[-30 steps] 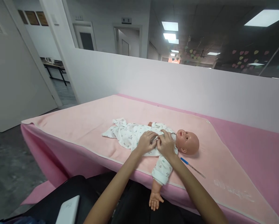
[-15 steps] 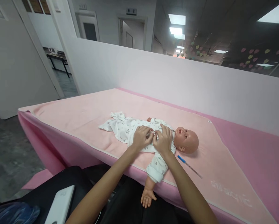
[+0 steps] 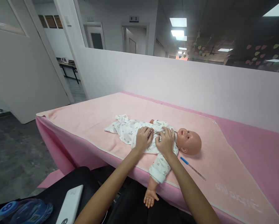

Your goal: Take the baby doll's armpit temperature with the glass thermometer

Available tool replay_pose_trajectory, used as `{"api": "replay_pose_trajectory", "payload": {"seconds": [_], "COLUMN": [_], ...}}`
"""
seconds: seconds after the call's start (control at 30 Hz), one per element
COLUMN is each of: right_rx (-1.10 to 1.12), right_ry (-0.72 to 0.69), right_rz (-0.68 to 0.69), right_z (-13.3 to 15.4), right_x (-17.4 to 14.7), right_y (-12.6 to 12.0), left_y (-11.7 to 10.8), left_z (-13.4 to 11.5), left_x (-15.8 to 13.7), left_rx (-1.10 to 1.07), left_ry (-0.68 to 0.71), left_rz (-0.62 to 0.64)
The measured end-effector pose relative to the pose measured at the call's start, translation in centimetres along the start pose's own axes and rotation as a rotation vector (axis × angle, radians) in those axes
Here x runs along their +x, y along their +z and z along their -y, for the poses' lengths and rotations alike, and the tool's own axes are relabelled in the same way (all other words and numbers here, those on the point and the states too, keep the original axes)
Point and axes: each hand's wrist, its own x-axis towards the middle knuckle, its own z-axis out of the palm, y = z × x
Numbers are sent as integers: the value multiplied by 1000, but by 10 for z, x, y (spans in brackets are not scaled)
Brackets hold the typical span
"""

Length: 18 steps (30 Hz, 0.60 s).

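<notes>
A baby doll lies on its back in a white patterned garment, its head to the right. My left hand rests on the front of the garment, fingers curled, closed on the cloth at the chest. Just to its right, my right hand is bent over the upper chest, also closed on the cloth. Both sets of fingertips are partly hidden, and a small gap lies between the hands. The doll's near arm hangs over the table edge, palm up.
A thermometer-like stick with a blue end lies near the doll's head on the pink blanket. A white phone-shaped device and a blue-capped plastic bottle are on a black seat at lower left. A white wall stands behind the table.
My hands have drawn slightly apart on the doll's chest; before, their fingertips met. The camera view has turned a little to the left.
</notes>
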Motion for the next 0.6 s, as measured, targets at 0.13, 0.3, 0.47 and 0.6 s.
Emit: {"api": "replay_pose_trajectory", "payload": {"seconds": [0.13,0.3,0.47,0.6], "right_rx": [62,136,134,135], "right_ry": [-39,-35,-11,14], "right_rz": [-3,-7,22,16], "right_z": [3,5,1,-2], "right_x": [0,1,1,1], "right_y": [-5,-8,-3,-1], "left_y": [-4,-6,-2,1], "left_z": [-3,-4,-3,-2], "left_x": [-1,-1,-2,-3], "left_rx": [-34,-77,-53,-15], "left_ry": [29,65,124,130], "left_rz": [39,111,151,126]}}
